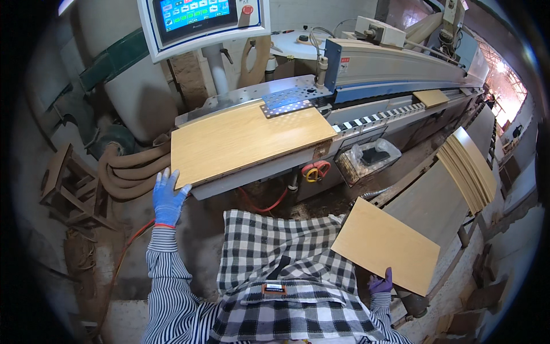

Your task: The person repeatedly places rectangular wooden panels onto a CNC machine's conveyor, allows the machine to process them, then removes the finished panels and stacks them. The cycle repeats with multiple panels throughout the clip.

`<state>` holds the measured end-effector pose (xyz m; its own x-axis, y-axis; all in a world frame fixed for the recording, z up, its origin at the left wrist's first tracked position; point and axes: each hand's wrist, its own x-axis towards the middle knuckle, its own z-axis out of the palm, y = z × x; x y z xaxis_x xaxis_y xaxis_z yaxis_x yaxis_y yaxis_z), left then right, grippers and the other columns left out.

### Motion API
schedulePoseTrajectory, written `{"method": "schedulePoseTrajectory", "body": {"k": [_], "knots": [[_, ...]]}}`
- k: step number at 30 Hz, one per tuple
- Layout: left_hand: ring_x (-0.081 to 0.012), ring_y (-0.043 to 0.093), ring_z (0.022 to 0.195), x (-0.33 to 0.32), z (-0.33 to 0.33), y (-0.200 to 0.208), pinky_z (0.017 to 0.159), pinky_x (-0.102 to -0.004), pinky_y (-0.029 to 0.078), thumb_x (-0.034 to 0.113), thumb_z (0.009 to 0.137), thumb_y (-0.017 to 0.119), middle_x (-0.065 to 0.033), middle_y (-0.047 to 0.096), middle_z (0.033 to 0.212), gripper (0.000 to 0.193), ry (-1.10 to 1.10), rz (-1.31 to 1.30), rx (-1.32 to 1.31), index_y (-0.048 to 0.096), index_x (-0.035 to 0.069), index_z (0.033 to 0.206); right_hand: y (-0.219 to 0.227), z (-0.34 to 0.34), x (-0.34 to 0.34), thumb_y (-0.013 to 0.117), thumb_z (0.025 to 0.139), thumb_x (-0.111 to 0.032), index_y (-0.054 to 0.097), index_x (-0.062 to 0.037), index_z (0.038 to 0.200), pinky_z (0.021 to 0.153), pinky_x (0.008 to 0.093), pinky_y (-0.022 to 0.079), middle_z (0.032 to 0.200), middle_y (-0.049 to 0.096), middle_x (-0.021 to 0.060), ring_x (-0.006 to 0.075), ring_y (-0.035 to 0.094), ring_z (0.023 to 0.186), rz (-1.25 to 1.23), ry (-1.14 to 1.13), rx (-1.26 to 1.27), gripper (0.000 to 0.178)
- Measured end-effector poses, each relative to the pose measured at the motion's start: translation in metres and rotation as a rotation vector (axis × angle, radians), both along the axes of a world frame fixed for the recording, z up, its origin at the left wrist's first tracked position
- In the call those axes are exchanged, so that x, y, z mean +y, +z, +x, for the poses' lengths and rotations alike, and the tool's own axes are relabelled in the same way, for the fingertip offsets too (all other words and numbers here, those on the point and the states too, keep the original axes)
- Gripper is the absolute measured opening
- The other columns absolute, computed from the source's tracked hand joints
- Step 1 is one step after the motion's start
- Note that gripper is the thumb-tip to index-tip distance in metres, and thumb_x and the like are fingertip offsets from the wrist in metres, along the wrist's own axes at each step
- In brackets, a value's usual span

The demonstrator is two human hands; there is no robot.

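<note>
Wdn stool (57, 167) nr brn hoses (140, 158)

At eight o'clock, my left hand (167, 200) wears matt blue, cloth-like glove fabric; toward eleven, the large board (240, 137) shows a smooth wood-look face with a soft sheen. My right hand (380, 283), in dull purple glove material between four and five, grips a smooth, matt wood-look small board (387, 243). The perforated metal plate (286, 104) gleams at twelve, below a glossy screen (195, 14) toward eleven. Dull hoses (134, 172) and a rough wooden stool (69, 186) stand at nine; soft, matt checked cloth (281, 246) drapes me at six.
</note>
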<state>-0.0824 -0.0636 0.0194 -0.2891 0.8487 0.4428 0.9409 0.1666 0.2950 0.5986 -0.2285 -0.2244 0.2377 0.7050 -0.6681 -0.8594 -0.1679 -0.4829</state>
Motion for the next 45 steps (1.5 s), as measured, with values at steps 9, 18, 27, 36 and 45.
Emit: {"method": "schedulePoseTrajectory", "body": {"k": [9, 18, 27, 36, 45], "knots": [[-0.0330, 0.040, 0.131, -0.007, -0.014, -0.008, 0.109, -0.0393, 0.031, 0.021, 0.083, 0.068, -0.0180, 0.050, 0.135, 0.047, -0.138, 0.077, -0.259, 0.057, 0.005, 0.126, -0.013, -0.010, 0.001, 0.070, 0.080, -0.041, 0.054, -0.0208, 0.120, 0.082, 0.0401, 0.048, 0.121, 0.060, -0.0009, 0.0246, 0.054, 0.111, 0.031, -0.096, 0.014, 0.048], [-0.0289, 0.037, 0.134, -0.003, -0.013, -0.002, 0.110, -0.0373, 0.030, 0.009, 0.080, 0.070, -0.0174, 0.052, 0.134, 0.046, -0.180, 0.073, -0.378, 0.058, 0.002, 0.124, 0.004, -0.026, 0.009, 0.067, 0.079, -0.052, 0.056, -0.0170, 0.117, 0.066, 0.0407, 0.052, 0.112, 0.063, 0.0044, 0.0274, 0.061, 0.094, -0.011, -0.219, -0.050, 0.053], [-0.0330, 0.040, 0.131, 0.013, 0.013, 0.005, 0.107, -0.0392, 0.033, 0.018, 0.076, 0.074, -0.0206, 0.052, 0.131, 0.051, -0.160, 0.068, -0.332, 0.060, 0.003, 0.122, -0.012, -0.002, -0.005, 0.067, 0.080, -0.049, 0.052, -0.0112, 0.125, 0.082, 0.0417, 0.050, 0.121, 0.059, 0.0077, 0.0287, 0.058, 0.103, 0.091, -0.297, -0.038, 0.060], [-0.0386, 0.046, 0.122, 0.058, 0.062, -0.008, 0.104, -0.0434, 0.035, 0.032, 0.073, 0.074, -0.0256, 0.052, 0.127, 0.056, -0.184, 0.130, -0.104, 0.060, 0.006, 0.121, 0.004, 0.005, -0.004, 0.062, 0.078, -0.059, 0.050, -0.0160, 0.128, 0.084, 0.0429, 0.043, 0.127, 0.055, 0.0059, 0.0288, 0.053, 0.111, 0.016, -0.308, -0.126, 0.067], [-0.0377, 0.047, 0.123, 0.086, 0.111, -0.007, 0.105, -0.0435, 0.036, 0.025, 0.084, 0.065, -0.0214, 0.053, 0.128, 0.052, -0.384, 0.139, -0.270, 0.050, 0.012, 0.132, 0.023, 0.024, -0.011, 0.058, 0.087, -0.045, 0.051, -0.0056, 0.128, 0.094, 0.0446, 0.046, 0.124, 0.058, 0.0121, 0.0310, 0.057, 0.109, 0.295, -0.310, -0.319, 0.057]]}}
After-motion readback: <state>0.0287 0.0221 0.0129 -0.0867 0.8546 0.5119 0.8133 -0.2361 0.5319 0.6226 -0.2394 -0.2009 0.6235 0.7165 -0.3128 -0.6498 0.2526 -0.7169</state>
